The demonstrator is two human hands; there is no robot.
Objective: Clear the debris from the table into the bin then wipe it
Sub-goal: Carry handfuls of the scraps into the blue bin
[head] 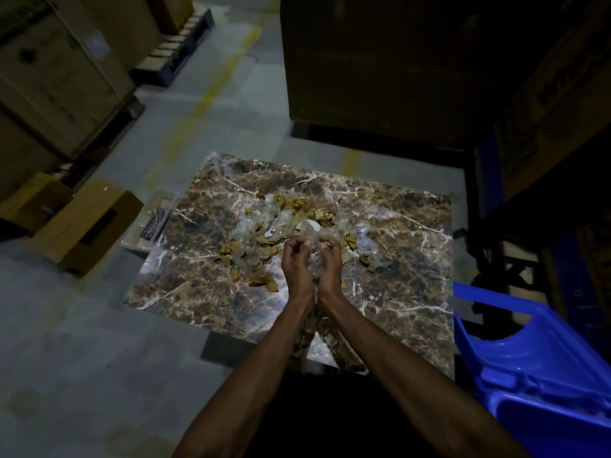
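- The marble-patterned table [205, 285] is standing on a grey concrete floor in a dim storage area; everything below is placed relative to this table.
- The debris [291, 209], tan cardboard scraps mixed with crumpled clear plastic wrap, is lying scattered across the middle of the table, spreading from its far half toward the centre.
- The left hand [296, 264] is hovering over the table's centre with its fingers curling inward, cupping a wad of clear plastic [313, 256] against the other hand.
- The right hand [329, 262] is pressing in from the opposite side, wrists nearly touching, fingers curling round the same wad of clear plastic, so both hands are gripping it together.
- The blue plastic bin [535, 368] is sitting just beside the table's near right corner, its rim facing up.
- A cardboard box [89, 223] is lying on the floor off the table's left side, with a clear tray just beside the table's left edge.
- Large dark crates are standing beyond the table's far edge.
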